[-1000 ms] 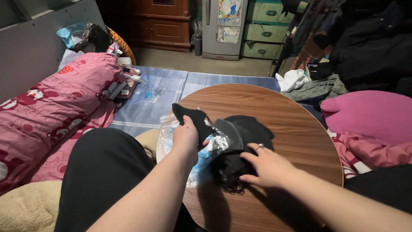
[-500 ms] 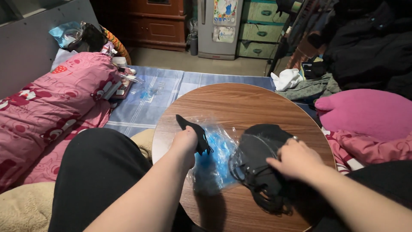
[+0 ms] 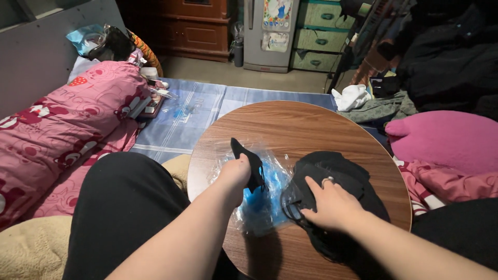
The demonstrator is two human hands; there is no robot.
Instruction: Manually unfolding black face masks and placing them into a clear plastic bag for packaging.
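Looking down at the round wooden table (image 3: 311, 119), I take it as my landmark for everything here. My left hand (image 3: 236, 173) sits over the table's near-left part, fingers closed around a narrow black piece (image 3: 248, 161) whose pointed end sticks up away from me. Just under and beside that hand lies a crumpled clear plastic bag (image 3: 264, 202) with something blue inside, flat on the tabletop. My right hand (image 3: 329, 205) is spread open, palm down, pressing on a heap of black fabric pieces (image 3: 337, 176) at the table's near-right part; it grips nothing, only rests there, a ring showing on one finger. I judge the sorting to be partly along: a pile is already gathered under the right hand, one piece is in hand, and the bag is not yet emptied or put aside. Left of the table lies a pink patterned quilt (image 3: 67, 124)
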